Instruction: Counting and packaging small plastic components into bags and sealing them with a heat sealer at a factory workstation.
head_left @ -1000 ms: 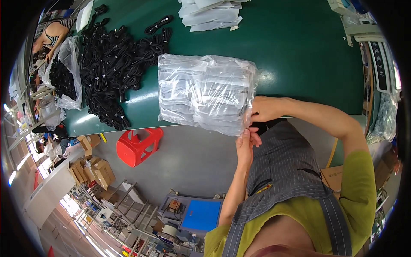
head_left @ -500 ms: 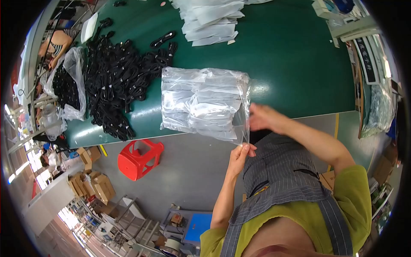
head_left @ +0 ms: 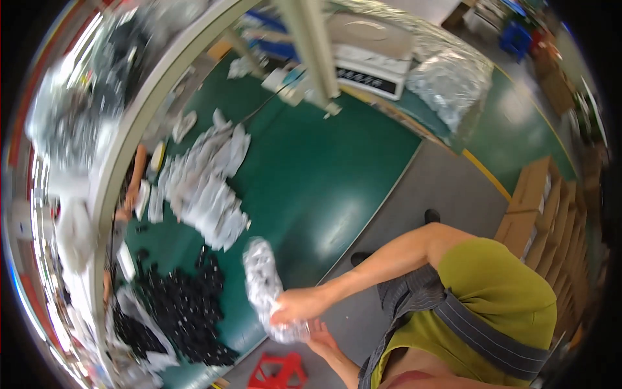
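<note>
A clear plastic bag (head_left: 262, 275) packed with whitish sleeves stands narrow side up over the green table's front edge. My right hand (head_left: 298, 305) is closed around its near end. Beside the bag's lower end is my left hand (head_left: 322, 337), fingers spread apart; whether they touch the film is hard to tell. A heap of black coiled cables (head_left: 184, 305) lies left of the bag. Farther back is a pile of white sleeves (head_left: 207, 181).
The green table (head_left: 324, 175) has a pale frame post (head_left: 308, 52) at its far side. A red stool (head_left: 278, 371) stands below the front edge. Cardboard boxes (head_left: 534, 214) are stacked at the right. Another person's arm (head_left: 135, 178) shows at the far left.
The view has swung toward the right. The bag, flat on the table before, is now tipped up; my right hand has taken hold of it, and my left hand has let go of the bag's edge.
</note>
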The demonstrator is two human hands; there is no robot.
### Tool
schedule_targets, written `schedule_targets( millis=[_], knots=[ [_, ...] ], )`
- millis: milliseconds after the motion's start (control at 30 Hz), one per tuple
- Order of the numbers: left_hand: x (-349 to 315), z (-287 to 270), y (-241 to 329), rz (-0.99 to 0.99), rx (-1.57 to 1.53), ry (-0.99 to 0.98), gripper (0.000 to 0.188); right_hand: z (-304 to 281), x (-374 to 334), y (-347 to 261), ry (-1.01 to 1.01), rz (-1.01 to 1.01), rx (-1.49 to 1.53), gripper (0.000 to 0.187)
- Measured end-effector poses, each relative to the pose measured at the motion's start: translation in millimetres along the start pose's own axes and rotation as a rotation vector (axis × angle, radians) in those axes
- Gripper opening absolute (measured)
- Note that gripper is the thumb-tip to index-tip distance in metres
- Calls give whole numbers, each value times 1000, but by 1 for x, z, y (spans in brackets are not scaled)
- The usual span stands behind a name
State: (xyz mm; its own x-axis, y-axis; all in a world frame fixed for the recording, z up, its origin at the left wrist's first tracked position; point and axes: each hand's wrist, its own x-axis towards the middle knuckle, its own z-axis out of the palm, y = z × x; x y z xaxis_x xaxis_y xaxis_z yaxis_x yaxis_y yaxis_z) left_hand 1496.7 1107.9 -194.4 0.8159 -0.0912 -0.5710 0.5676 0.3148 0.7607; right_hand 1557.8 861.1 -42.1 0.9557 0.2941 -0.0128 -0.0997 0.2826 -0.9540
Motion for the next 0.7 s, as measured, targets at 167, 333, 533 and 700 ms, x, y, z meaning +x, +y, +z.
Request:
schedule_targets(
  millis=[167,333,533,700],
  knots=[
    [-30,73,-50,-130,90,-308,61,-69,-202,-162,-124,-45,-151,39],
    [-84,214,-175,-309,222,-706,63,-107,-427,-167,220,-246,-357,45],
    [-184,434,-303,-652,503,-1136,66,-144,-636,-182,838,-83,-499,37],
    [-327,622,-422,-957,651,-1334,68,-184,-753,-204,1124,17,-583,35]
  ],
)
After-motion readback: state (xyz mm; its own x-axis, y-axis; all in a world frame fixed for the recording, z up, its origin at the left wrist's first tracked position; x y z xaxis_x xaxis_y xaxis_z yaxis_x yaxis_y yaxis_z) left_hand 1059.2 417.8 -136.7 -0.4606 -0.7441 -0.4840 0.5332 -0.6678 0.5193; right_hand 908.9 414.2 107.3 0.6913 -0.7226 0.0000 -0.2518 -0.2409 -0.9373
